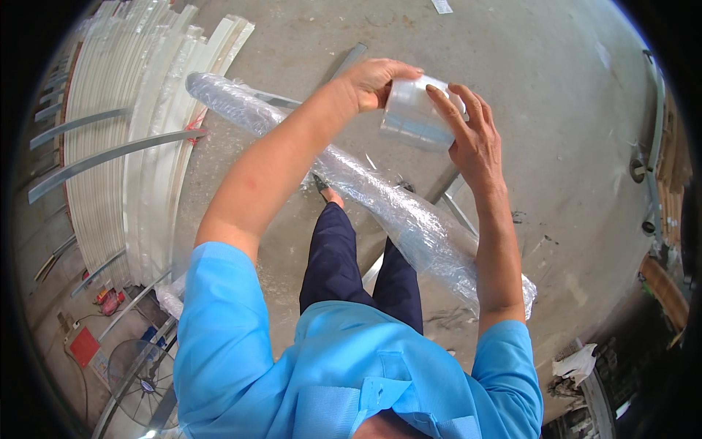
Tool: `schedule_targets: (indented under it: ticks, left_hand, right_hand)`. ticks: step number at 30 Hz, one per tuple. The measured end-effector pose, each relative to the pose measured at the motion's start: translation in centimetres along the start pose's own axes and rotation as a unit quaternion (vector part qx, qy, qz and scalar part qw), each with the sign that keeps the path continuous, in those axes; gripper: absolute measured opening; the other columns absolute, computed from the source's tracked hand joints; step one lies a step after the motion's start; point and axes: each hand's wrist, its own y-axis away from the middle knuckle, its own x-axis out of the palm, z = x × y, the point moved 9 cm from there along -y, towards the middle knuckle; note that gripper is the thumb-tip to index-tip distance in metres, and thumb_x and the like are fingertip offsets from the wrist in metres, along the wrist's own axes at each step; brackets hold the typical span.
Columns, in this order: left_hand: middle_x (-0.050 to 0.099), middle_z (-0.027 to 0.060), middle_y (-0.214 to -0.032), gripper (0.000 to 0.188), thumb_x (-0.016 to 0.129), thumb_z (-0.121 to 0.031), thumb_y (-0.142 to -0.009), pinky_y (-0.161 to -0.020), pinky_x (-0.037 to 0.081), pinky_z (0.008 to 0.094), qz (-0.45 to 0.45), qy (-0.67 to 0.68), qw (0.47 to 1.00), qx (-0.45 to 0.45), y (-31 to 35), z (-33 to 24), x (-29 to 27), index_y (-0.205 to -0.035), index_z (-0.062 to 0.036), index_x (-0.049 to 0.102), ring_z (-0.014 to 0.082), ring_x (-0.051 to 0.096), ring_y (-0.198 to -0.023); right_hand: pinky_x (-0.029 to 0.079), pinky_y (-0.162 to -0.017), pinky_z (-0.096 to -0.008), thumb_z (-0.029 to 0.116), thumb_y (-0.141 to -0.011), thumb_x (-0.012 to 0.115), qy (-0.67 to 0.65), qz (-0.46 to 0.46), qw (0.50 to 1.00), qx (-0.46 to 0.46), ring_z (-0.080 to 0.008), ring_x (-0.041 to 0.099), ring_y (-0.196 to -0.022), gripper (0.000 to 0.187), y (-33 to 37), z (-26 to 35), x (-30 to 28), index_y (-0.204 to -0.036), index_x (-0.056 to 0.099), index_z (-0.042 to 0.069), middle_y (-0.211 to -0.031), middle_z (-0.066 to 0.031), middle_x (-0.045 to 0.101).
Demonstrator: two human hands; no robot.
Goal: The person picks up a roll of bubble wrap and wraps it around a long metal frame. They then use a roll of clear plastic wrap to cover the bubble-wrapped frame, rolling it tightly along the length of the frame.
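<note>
L hand [371, 80] is holding clear roll [414, 121]; R hand [476, 135] is touching opp. end, its grip I cannot tell.

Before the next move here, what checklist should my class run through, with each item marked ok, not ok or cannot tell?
1. Left hand has a grip on the clear roll: ok.
2. Right hand at the roll, fingers extended over it: ok; firm contact: cannot tell.
3. Roll's loose end found: cannot tell.
4. Long bundle covered in clear plastic on the visible side: ok; underside: cannot tell.
5. Both feet fully in sight: not ok; the bundle partly blocks the view.
</note>
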Motion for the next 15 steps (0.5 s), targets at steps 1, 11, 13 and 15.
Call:
schedule_targets:
  ticks: [1,11,13,15]
  left_hand:
    - [0.067,0.0121,-0.105,0.036,0.070,-0.023,-0.091,-0.082,0.057,0.0382,0.025,-0.017,0.999,0.015,0.3,0.0,0.7,-0.116,0.0011,0.060,0.0218,0.067,-0.093]
    - [0.072,0.0114,-0.103,0.046,0.082,-0.020,-0.072,-0.087,0.052,0.0366,0.426,-0.216,0.870,0.121,19.7,7.2,0.7,-0.109,0.0017,0.069,0.0206,0.068,-0.094]
    - [0.072,0.0111,-0.098,0.043,0.081,-0.017,-0.070,-0.088,0.051,0.0354,0.279,-0.356,0.892,-0.008,17.3,16.2,-4.1,-0.107,0.0011,0.068,0.0246,0.068,-0.094]
    - [0.070,0.0121,-0.102,0.049,0.082,-0.017,-0.068,-0.095,0.046,0.0357,0.030,-0.434,0.898,0.066,12.4,20.4,-8.3,-0.111,0.0000,0.066,0.0297,0.064,-0.105]
  right_hand:
    - [0.060,-0.086,-0.0370,-0.012,-0.066,0.070,0.011,0.014,1.000,0.011,-0.0254,0.058,-0.119,0.088,0.2,-0.3,0.4,-0.136,0.054,0.038,-0.139,-0.0021,0.053]
    - [0.056,-0.084,-0.0416,-0.008,-0.075,0.065,-0.118,0.038,0.976,0.180,-0.0335,0.067,-0.101,0.056,2.9,-5.8,5.3,-0.126,0.063,0.016,-0.112,-0.0126,0.067]
    - [0.054,-0.085,-0.0413,-0.007,-0.080,0.061,-0.128,0.080,0.969,0.196,-0.0329,0.066,-0.103,0.052,3.9,-6.2,7.5,-0.127,0.063,0.016,-0.115,-0.0130,0.067]
    - [0.053,-0.086,-0.0421,-0.006,-0.078,0.061,-0.153,0.128,0.960,0.196,-0.0356,0.066,-0.102,0.052,4.9,-6.0,9.8,-0.125,0.064,0.013,-0.114,-0.0156,0.066]
